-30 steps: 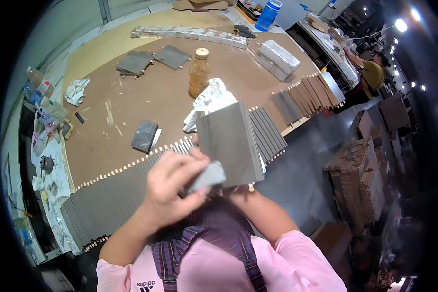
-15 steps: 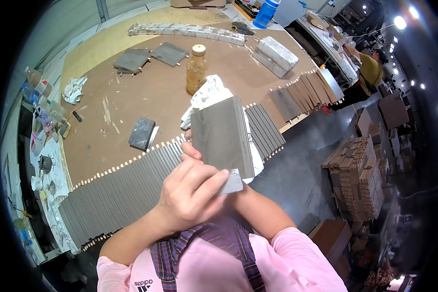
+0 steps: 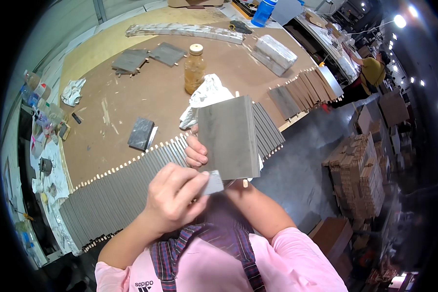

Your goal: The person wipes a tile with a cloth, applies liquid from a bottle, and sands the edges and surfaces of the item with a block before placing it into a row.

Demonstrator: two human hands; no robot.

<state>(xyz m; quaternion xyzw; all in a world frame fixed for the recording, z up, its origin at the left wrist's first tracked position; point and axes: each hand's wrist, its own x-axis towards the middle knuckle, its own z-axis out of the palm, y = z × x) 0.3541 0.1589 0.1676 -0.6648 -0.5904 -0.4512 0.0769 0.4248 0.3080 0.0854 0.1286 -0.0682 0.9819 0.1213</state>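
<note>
My left hand (image 3: 173, 197) pinches a small light-grey rectangular pad (image 3: 212, 183) at the lower left corner of a grey wood-grain panel (image 3: 226, 138). That panel is tilted up before me, its broad face showing. My right hand (image 3: 196, 152) supports it from behind, fingers curled round its left edge; the palm is hidden. Pale pegs stick out at the panel's top and bottom ends. Below and left of it, a long row of similar grey panels (image 3: 117, 202) stands on edge along the table, peg ends showing. A crumpled white cloth (image 3: 207, 97) lies just beyond.
On the brown-covered table (image 3: 151, 97) are a dark block (image 3: 141, 133), an amber bottle (image 3: 194, 70), flat grey panels (image 3: 130, 60), and a wrapped block (image 3: 274, 54). More panels (image 3: 304, 92) lean at the right edge. Cardboard stacks (image 3: 357, 170) stand on the floor; another person (image 3: 373, 72) works farther off.
My left hand has drawn the pad left and slightly down along the panel. The panel has shifted a little right, and more of my right fingers and the pegs now show.
</note>
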